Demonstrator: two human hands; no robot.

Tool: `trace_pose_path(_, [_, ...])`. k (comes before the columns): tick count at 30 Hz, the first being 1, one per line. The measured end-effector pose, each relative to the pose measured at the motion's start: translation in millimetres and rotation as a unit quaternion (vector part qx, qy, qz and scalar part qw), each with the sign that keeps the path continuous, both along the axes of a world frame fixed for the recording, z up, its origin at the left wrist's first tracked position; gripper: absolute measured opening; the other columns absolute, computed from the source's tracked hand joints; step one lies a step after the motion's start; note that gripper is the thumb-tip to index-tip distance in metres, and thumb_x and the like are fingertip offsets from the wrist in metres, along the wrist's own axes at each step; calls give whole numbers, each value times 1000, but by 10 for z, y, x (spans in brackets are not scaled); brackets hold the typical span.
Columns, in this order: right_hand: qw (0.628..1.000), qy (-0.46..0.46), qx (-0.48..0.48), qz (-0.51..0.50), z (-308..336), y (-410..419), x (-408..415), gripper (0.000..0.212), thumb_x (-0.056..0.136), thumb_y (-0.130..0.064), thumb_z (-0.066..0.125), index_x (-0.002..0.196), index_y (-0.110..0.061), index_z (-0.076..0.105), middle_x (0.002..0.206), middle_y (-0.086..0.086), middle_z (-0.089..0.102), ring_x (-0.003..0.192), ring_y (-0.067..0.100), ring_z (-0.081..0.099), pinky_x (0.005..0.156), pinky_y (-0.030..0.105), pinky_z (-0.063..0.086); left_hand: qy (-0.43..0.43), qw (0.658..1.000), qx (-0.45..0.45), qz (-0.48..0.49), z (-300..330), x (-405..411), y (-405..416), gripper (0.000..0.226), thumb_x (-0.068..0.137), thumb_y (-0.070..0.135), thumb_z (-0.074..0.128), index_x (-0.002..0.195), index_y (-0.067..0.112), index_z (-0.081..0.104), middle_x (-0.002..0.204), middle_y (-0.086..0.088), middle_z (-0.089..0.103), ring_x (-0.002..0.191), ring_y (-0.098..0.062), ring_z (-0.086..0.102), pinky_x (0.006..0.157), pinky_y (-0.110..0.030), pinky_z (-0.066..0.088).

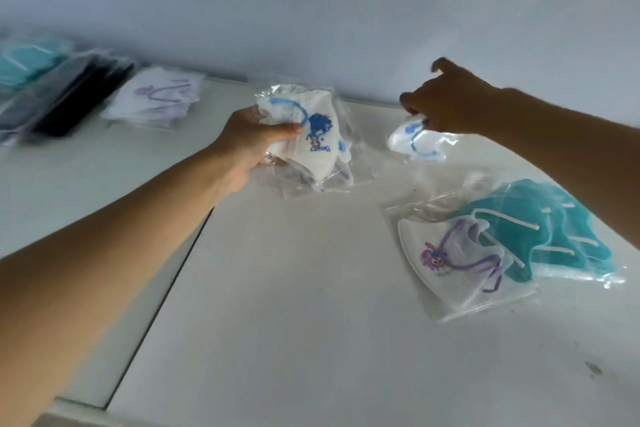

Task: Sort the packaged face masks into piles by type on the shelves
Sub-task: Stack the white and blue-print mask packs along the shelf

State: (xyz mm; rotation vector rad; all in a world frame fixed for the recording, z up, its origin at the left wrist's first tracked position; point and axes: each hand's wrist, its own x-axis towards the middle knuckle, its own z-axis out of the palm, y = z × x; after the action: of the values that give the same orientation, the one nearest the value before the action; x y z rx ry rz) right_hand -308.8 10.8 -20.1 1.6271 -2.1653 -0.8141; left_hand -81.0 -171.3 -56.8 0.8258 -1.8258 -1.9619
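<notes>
Two hands (254, 139) (446, 104) grip blue-print masks (311, 135); nose apparently lower-right.

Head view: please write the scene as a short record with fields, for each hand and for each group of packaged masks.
left hand: left hand grips a bundle of bagged white masks with blue print
right hand: right hand pinches one bagged white mask with blue straps
near right: bagged white mask with purple print lying partly over bagged teal masks
far left piles: teal pile, black pile, white purple-print pile
surface: white shelf top
</notes>
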Motion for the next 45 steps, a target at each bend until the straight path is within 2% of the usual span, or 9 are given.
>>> trace_pose_path(2, [985,-16,-165,-54,-2,33,87,22,86,-18,62,104,-15,49,82,5,67,78,26,64,93,37,33,6,1000,5,1,15,72,18,20,79,5,73,93,17,65,83,1,73,66,-11,71,52,-25,56])
trace_pose_path(4, [890,-215,-364,-173,90,41,315,35,81,-23,72,108,-9,55,89,11,64,82,31,59,78,33,37,12,1000,7,-1,45,163,35,19,80,5,73,95,15,65,85,-1,73,67,-13,71,54,-27,58])
trace_pose_path(7, [486,-698,-497,-170,281,53,827,52,68,-24,78,114,-7,62,95,7,68,84,21,64,72,31,53,22,1000,15,-11,97,292,27,28,83,12,72,109,12,63,94,-3,72,79,-16,70,66,-34,60])
trace_pose_path(9, [370,-796,-448,-170,233,10,1170,49,70,-24,72,116,-8,62,96,6,72,82,18,69,71,31,58,37,998,44,-21,145,373,8,28,86,20,69,112,13,62,94,-3,71,80,-17,70,69,-35,61])
trace_pose_path(14, [510,-660,-491,-253,-42,-431,1875,52,65,-28,84,109,-10,61,108,12,69,89,25,67,77,37,55,55,991,118,-34,292,674,-30,33,96,47,45,97,20,64,83,-1,71,68,-15,68,60,-27,57])
trace_pose_path(22, [495,-620,-511,-332,52,-1183,3075,65,71,-45,75,126,-23,47,113,-3,59,95,16,59,71,26,46,13,990,128,-51,508,1772,-606,55,93,63,31,85,16,59,71,0,70,60,-18,66,55,-29,55])
trace_pose_path(27, [511,-584,-544,-319,149,-1583,3727,61,73,-42,76,122,-18,48,108,0,58,92,18,58,67,25,46,-44,996,-7,-72,585,2322,-1073,10,89,25,66,82,19,61,65,1,63,49,-8,52,45,-14,40])
trace_pose_path(40, [205,-856,-370,-296,381,-2670,4586,14,86,-11,63,100,-9,67,96,5,69,82,16,62,72,27,53,-68,995,-62,37,916,3412,-2421,16,80,15,76,75,20,61,61,7,65,53,-7,57,52,-18,44])
trace_pose_path(45, [272,-869,-299,-286,255,-3280,4798,9,84,-6,66,92,-9,65,81,3,73,71,14,68,61,23,57,-90,988,-87,95,760,3831,-2991,25,78,16,78,92,14,58,82,-1,62,59,-9,55,44,-17,46])
